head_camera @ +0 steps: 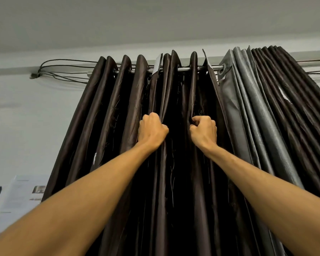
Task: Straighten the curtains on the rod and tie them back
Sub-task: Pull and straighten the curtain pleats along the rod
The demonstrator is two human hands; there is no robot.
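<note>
**Desk:** Where are we with it?

**Operator:** Early, I'd say. I have the left grip (152, 129) fisted round one fold of the dark brown curtain (107, 108). The right grip (203, 129) is fisted round a neighbouring fold of the same panel. Both are fully curled with fabric inside, a dark strip of cloth lies between them, and both sit well below the rod (213, 67).

**Desk:** Is the top even?

**Operator:** No. The pleats along the rod are unevenly spaced, and one header edge (158, 64) near the middle has tipped over and shows a pale backing. To the right, the grey curtain (248, 108) is bunched tight, with another dark panel (288, 93) packed beyond it. I judge the straightening to be in hand but not finished.

**Desk:** And the tying back?

**Operator:** Not begun, as far as I can see. No tie or hook is in view, and the lower curtain is out of frame, so I can't say more.

**Desk:** Which way does it all lie?

**Operator:** The rod runs level, left to right, high under the ceiling. Some cables (41, 70) trail off along the wall past its left end. The curtains hang from the rod with their long axis vertical, header up and folds running down towards me. I'd put the fanning at the sides down to the wide lens.
</note>
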